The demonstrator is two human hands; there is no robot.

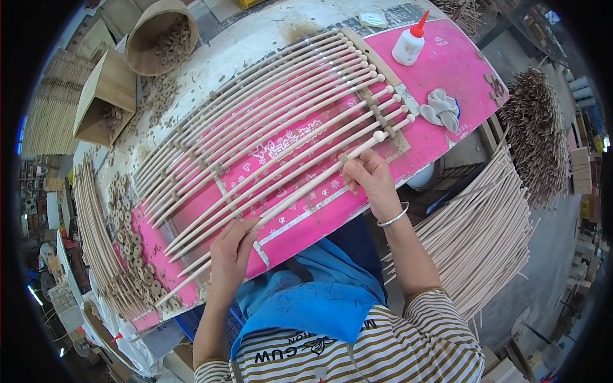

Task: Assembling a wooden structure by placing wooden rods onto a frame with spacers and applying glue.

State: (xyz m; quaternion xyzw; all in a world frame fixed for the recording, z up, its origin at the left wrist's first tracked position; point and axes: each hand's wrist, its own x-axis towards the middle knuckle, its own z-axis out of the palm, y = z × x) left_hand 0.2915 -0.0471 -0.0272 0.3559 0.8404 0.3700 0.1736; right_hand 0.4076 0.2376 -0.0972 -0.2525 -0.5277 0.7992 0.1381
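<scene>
Between my two hands lies a long pale wooden rod [300, 191] with a round knob at its far right end, slanting down to the left. My left hand [231, 252] is closed around the rod toward its tapered lower end. Just below the knob, my right hand [371, 180] pinches the same rod, beside a small brown wooden ring [344, 157] on it. Beyond my hands, several similar knobbed rods [281, 108] rest side by side across wooden spacer strips [371, 105]. Their knobs point to the upper right.
Pink printed sheeting [440, 67] covers the table. A white bottle with a red nozzle [408, 46] and a crumpled glove [440, 110] lie at the right. Pierced wooden discs [131, 249], a wooden tub [142, 64] and a wooden box [96, 80] are left. Loose rods [472, 230] are stacked right.
</scene>
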